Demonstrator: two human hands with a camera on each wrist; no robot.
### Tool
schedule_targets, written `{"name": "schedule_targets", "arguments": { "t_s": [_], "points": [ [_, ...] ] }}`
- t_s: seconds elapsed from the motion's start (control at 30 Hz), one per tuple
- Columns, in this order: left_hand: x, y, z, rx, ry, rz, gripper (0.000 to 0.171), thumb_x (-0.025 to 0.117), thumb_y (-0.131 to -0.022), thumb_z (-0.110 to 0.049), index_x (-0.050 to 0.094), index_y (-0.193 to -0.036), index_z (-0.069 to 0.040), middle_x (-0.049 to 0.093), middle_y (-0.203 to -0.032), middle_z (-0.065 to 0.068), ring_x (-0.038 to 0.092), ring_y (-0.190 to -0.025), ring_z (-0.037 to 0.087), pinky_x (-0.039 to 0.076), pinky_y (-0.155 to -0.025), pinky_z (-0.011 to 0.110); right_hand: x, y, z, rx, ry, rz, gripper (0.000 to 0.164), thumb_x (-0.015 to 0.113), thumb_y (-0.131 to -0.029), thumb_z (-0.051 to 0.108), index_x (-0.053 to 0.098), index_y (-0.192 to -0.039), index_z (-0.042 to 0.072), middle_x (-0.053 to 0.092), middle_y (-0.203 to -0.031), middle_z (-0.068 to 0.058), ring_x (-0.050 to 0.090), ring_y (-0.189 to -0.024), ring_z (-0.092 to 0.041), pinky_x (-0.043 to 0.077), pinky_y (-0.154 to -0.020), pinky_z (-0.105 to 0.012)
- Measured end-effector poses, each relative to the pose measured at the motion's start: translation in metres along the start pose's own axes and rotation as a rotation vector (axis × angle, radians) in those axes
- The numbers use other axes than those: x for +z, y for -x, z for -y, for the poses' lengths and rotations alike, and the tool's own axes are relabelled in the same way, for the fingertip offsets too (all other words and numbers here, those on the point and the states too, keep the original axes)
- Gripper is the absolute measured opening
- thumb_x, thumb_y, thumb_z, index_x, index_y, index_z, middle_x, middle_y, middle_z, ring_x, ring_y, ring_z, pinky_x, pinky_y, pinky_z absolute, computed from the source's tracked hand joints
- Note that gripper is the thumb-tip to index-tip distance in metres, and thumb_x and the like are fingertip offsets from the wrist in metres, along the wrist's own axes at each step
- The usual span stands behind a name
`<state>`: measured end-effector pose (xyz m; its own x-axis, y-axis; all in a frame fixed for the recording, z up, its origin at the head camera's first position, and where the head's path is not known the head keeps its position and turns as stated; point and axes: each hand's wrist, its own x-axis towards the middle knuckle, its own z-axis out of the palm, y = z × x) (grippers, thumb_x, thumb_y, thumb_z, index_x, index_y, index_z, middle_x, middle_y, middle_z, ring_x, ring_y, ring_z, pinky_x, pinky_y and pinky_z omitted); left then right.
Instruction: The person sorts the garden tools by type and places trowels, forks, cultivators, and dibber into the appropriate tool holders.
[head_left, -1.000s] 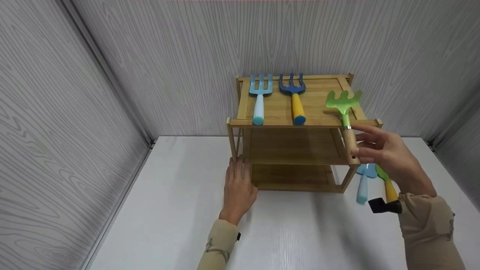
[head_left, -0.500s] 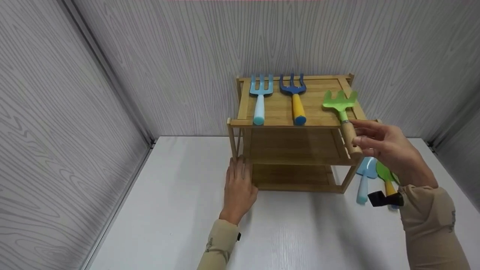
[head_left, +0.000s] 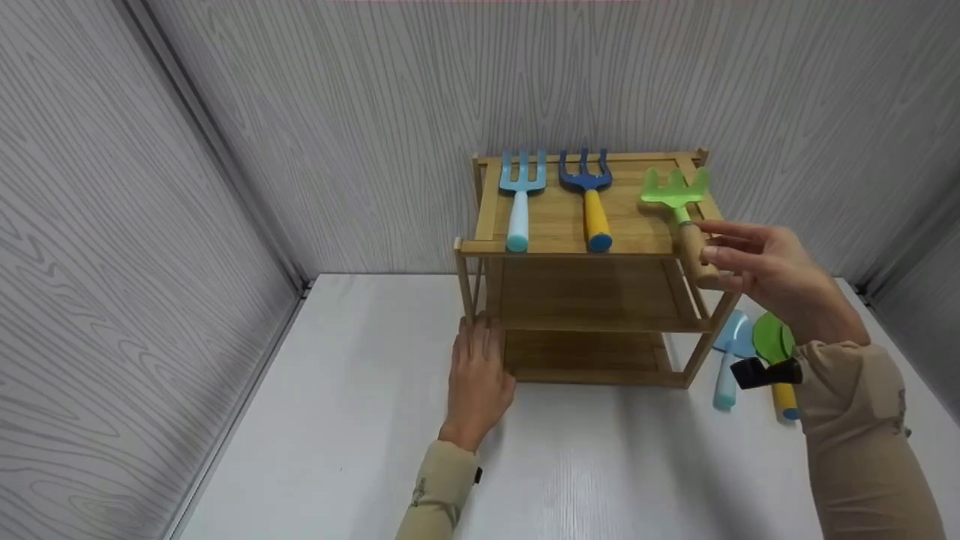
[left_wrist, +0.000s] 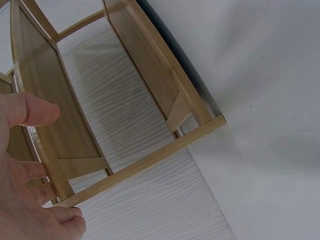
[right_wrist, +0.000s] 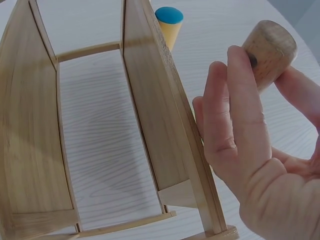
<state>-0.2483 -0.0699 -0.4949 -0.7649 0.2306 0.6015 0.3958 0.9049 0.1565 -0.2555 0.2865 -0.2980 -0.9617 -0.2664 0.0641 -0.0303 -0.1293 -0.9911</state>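
Head view has the green fork (head_left: 677, 199) now farther over the top shelf (head_left: 637, 225), only its handle (head_left: 691, 245) jutting out front; left wrist, the left hand (left_wrist: 20, 202), fingers loosely straight, touching the rack (left_wrist: 150, 162); right wrist, the right hand (right_wrist: 255, 170) pinching that handle's end.

The left sleeve (head_left: 448, 466) and right sleeve (head_left: 862, 424) bear lettering (unreadable).

The rack (head_left: 570, 326) stands on the counter (head_left: 337, 420) before the far wall (head_left: 337, 112). On its top shelf (head_left: 555, 225) lie the left rake (head_left: 519, 214) and, right of it, the middle rake (head_left: 595, 214). Farther right is the third rake (head_left: 691, 244), in the right hand (head_left: 780, 274). The left hand (head_left: 480, 379) is at the rack's near left. Right of the rack, one shovel (head_left: 729, 352) lies left of another shovel (head_left: 768, 337).
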Motion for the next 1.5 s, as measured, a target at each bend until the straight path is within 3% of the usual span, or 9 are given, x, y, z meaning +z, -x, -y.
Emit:
{"name": "schedule_targets", "arguments": {
  "t_s": [0.37, 0.47, 0.67, 0.8, 0.97, 1.27, 1.5],
  "points": [
    [0.001, 0.000, -0.003, -0.017, 0.010, 0.013, 0.069, 0.073, -0.082, -0.005, 0.045, -0.144, 0.003, 0.039, -0.151, 0.025, 0.031, -0.144, 0.047, 0.029, -0.117, 0.051, 0.000, -0.020, 0.016, 0.045, -0.044, -0.029, 0.021, 0.061, -0.099, 0.000, 0.074, -0.109, 0.013, 0.067, -0.107, -0.007, 0.072, -0.085, -0.014, 0.058, -0.076, -0.024],
    [0.001, -0.001, -0.004, -0.023, 0.020, 0.020, 0.068, 0.071, -0.083, -0.005, 0.045, -0.144, 0.003, 0.039, -0.151, 0.025, 0.030, -0.144, 0.047, 0.029, -0.117, 0.051, 0.000, -0.025, 0.019, 0.075, -0.036, -0.044, 0.018, 0.063, -0.098, 0.002, 0.069, -0.114, 0.008, 0.067, -0.108, -0.006, 0.071, -0.086, -0.013, 0.058, -0.078, -0.025],
    [0.002, -0.001, -0.006, -0.012, 0.027, 0.019, 0.069, 0.072, -0.082, -0.005, 0.044, -0.145, 0.004, 0.038, -0.151, 0.025, 0.030, -0.144, 0.048, 0.029, -0.117, 0.052, 0.004, -0.037, 0.021, 0.121, 0.081, -0.111, 0.048, 0.063, -0.100, 0.009, 0.042, -0.140, -0.008, 0.065, -0.106, 0.000, 0.068, -0.083, -0.007, 0.057, -0.077, -0.023],
    [0.003, -0.001, -0.005, 0.006, 0.017, -0.001, 0.069, 0.070, -0.083, -0.004, 0.043, -0.145, 0.006, 0.039, -0.150, 0.026, 0.031, -0.143, 0.049, 0.031, -0.116, 0.053, 0.007, -0.045, 0.022, 0.152, 0.189, -0.151, 0.059, 0.062, -0.101, 0.016, 0.037, -0.147, -0.009, 0.063, -0.103, 0.003, 0.062, -0.079, -0.004, 0.056, -0.072, -0.019],
    [0.003, 0.001, -0.003, -0.002, -0.006, -0.023, 0.068, 0.070, -0.083, -0.006, 0.044, -0.144, 0.007, 0.040, -0.148, 0.026, 0.033, -0.141, 0.049, 0.031, -0.116, 0.052, 0.010, -0.061, 0.027, 0.209, 0.320, -0.146, 0.069, 0.061, -0.102, 0.027, 0.031, -0.155, -0.005, 0.060, -0.102, 0.007, 0.058, -0.081, -0.003, 0.054, -0.076, -0.019],
    [0.003, -0.002, -0.003, -0.019, 0.000, 0.000, 0.069, 0.070, -0.085, -0.007, 0.042, -0.146, 0.006, 0.039, -0.150, 0.025, 0.031, -0.143, 0.048, 0.029, -0.117, 0.051, 0.010, -0.075, 0.035, 0.271, 0.263, -0.182, 0.063, 0.056, -0.104, 0.017, 0.029, -0.157, -0.002, 0.064, -0.101, 0.007, 0.063, -0.080, -0.004, 0.056, -0.076, -0.021],
    [0.001, -0.001, -0.001, -0.021, -0.013, 0.038, 0.070, 0.071, -0.085, -0.008, 0.041, -0.147, 0.006, 0.037, -0.151, 0.025, 0.029, -0.144, 0.048, 0.029, -0.117, 0.052, 0.012, -0.076, 0.029, 0.248, 0.239, -0.184, 0.059, 0.052, -0.106, 0.015, 0.029, -0.157, -0.003, 0.064, -0.097, 0.008, 0.062, -0.078, -0.003, 0.056, -0.077, -0.021]
  ]
}}
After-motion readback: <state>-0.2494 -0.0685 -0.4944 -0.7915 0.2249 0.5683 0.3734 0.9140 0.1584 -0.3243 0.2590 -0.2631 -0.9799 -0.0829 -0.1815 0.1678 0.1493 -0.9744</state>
